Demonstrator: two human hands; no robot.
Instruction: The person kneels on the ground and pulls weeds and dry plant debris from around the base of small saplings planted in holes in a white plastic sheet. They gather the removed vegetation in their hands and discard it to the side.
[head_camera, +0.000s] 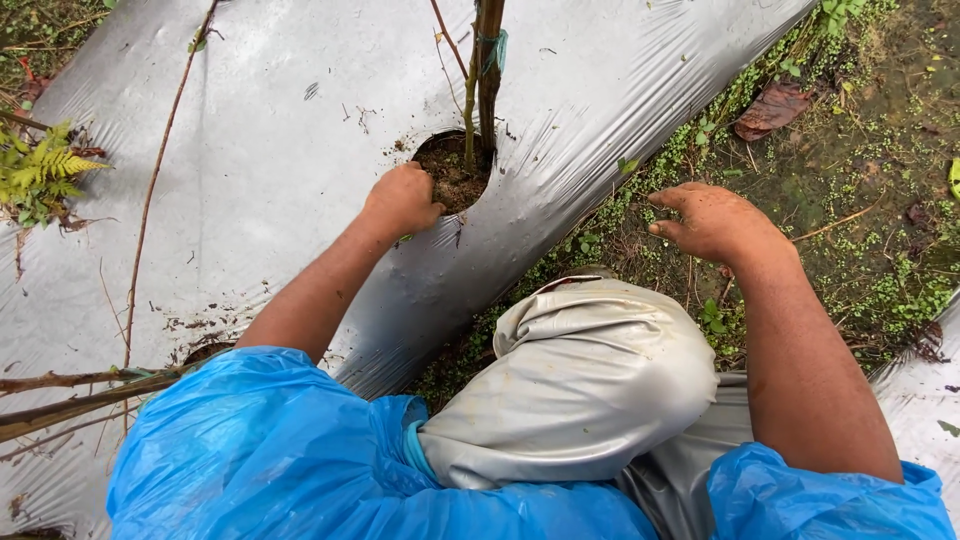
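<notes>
I count my two hands: my left hand (402, 200) at the one soil hole (452, 172), my right hand (715, 222) toward three o'clock. One wooden stake (488, 70) and one thin green stem (469, 110) rise at twelve. One fern (42, 172) at nine, one dead brown leaf (772, 108) at two.

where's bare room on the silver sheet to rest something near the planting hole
The silver plastic sheet lies bare between the thin vine stem and the planting hole, and again upper right of the stake. It is crowded at the hole: the left hand presses the soil beside the stake. The right hand hovers over the weedy furrow.
</notes>
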